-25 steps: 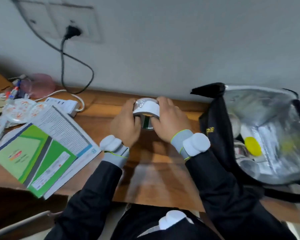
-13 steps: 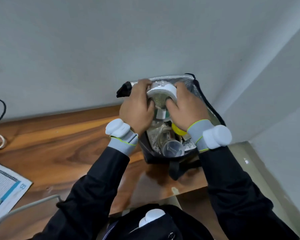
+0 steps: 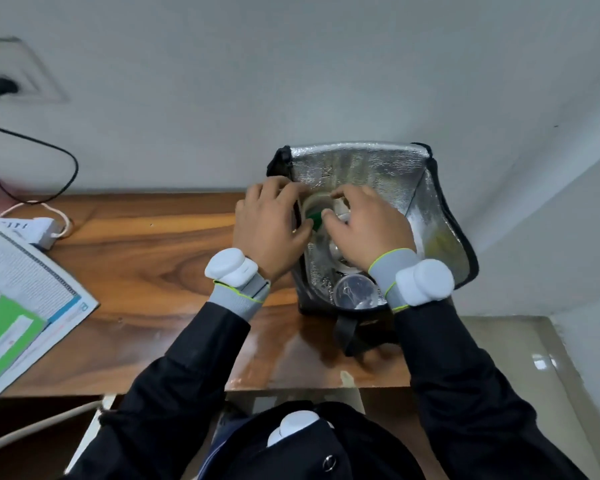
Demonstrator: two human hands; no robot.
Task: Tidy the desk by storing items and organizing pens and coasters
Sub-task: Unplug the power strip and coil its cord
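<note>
wooden desk (image 3: 153,265), right of centre: white-rimmed jar (image 3: 315,207) now lower than half a second ago, inside the mouth of the foil-lined bag (image 3: 437,209). left hand (image 3: 267,223) and right hand (image 3: 364,230) both grip it. booklets (image 3: 25,299) lower left.

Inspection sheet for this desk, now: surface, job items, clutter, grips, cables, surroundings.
Surface: wooden desk, bare wood between the papers and the bag.
Job's things: round container, white rim with green showing, in the mouth of the open foil-lined bag; a clear tub lies inside the bag.
Clutter: printed booklets at the desk's left edge.
Grips: left hand and right hand both hold the round container.
Cables: black cable hangs from the wall socket; white cable loops by the white adapter.
Surroundings: grey wall behind; tiled floor at the right.
</note>
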